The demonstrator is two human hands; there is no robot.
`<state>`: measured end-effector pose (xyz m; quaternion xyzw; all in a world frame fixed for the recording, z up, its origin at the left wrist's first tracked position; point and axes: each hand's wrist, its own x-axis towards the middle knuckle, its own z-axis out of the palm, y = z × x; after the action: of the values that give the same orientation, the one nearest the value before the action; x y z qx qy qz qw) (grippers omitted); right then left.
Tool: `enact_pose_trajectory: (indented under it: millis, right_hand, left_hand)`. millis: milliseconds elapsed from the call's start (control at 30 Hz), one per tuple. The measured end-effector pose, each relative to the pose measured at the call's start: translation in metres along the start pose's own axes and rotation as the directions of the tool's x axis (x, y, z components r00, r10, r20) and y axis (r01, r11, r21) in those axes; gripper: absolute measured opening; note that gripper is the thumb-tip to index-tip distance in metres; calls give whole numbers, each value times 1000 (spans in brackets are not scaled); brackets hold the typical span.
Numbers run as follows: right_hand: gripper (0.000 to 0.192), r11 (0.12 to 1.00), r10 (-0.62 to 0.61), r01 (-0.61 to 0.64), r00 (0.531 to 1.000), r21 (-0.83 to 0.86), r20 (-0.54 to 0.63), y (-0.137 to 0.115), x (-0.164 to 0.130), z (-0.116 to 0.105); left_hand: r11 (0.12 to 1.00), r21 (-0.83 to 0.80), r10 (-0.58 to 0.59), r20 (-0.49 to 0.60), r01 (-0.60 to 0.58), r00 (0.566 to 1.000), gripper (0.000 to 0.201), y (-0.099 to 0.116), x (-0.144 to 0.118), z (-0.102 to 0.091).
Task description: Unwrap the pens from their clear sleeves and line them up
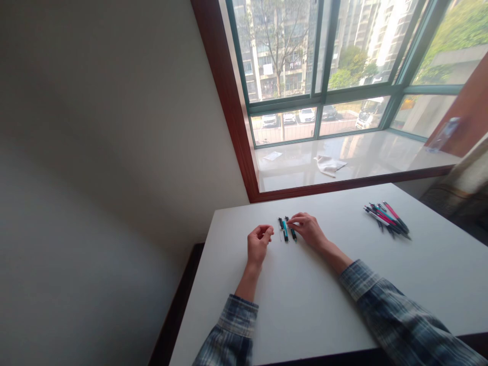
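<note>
Just left of a short row of pens, my left hand (260, 241) has its fingers curled and thumb drawn in, with nothing seen in it. My right hand (308, 229) reaches over the row from the right. Its thumb and fingertips close at the rightmost dark pen (294, 235) and cover its middle. Beside that lies a teal and black pen (285, 232). A clear pen with a black top (280, 223) is at the left end of the row. The pens lie roughly parallel on the white table (305, 305).
A loose pile of several pens (388, 219), pink, white, teal and dark, lies on the table to the right. Beyond the table's far edge is a window sill (293, 173) with a white cloth (330, 165) and a clear bottle (444, 134). A wall (125, 152) stands to the left.
</note>
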<state>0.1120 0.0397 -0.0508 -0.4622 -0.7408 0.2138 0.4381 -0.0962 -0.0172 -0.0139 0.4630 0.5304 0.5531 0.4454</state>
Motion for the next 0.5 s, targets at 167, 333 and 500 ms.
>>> enact_pose_trajectory:
  millis: [167, 333, 500]
  right_hand:
    - [13, 1000, -5, 6, 1000, -17, 10, -1, 0, -1]
    - [12, 1000, 7, -6, 1000, -22, 21, 0, 0, -1]
    - [12, 1000, 17, -17, 1000, -21, 20, 3, 0, 0]
  left_hand:
    - [1000, 9, -1, -2, 1, 1000, 31, 0, 0, 0]
    - [1000, 13, -1, -4, 1, 1000, 33, 1, -1, 0]
    - [1000, 11, -4, -3, 4, 1000, 34, 1, 0, 1]
